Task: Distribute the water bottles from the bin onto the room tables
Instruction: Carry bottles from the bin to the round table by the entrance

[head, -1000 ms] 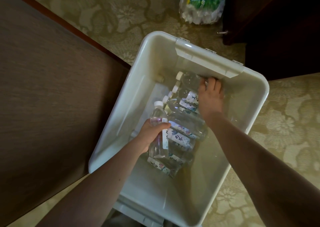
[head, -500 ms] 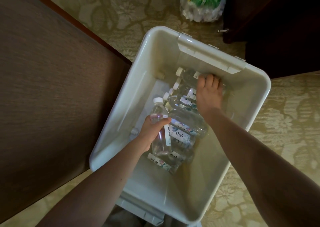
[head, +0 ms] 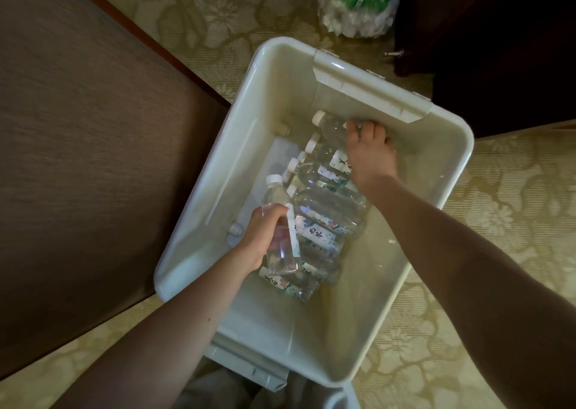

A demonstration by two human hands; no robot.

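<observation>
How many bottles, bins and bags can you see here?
Water bottles: about 8 (they overlap): lifted bottle in left hand, far bottle gripped by right hand, roughly 6 loose bottles
White bin: 1
Clear plastic bag: 1
Total: about 10

Clear capped bottles (head: 324,218) lying in white bin (head: 448,171), perhaps seven.

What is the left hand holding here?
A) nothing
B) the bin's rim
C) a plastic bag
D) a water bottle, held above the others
D: the left hand grips a water bottle above those lying in the bin, while the right hand grips the far bottle.
</observation>
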